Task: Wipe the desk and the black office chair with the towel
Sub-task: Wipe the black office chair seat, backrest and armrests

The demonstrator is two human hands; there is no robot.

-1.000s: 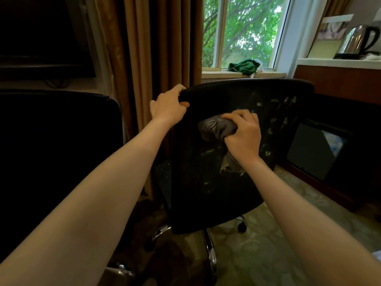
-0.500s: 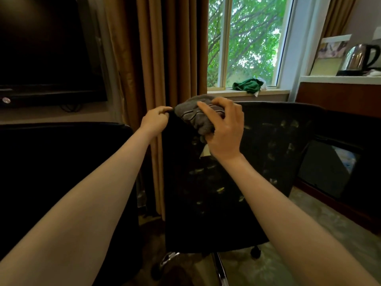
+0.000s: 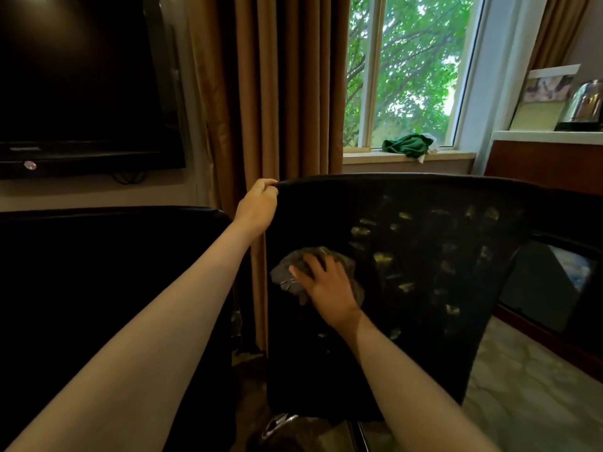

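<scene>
The left hand [image 3: 257, 207] is up at the top-left corner of the black mesh office chair [image 3: 424, 256], fingers curled over the rim of the backrest and pinching it. The right hand [image 3: 328, 288] is lower, on the left part of the backrest, fingers spread and pressing the bunched grey towel [image 3: 288, 272] flat against the mesh. Behind the chair hangs a brown pleated curtain [image 3: 280, 93], and a crumpled green cloth [image 3: 406, 145] lies on the window sill [image 3: 365, 157]. A dark flat television [image 3: 81, 76] sits at far left and a steel kettle [image 3: 585, 104] at far right.
</scene>
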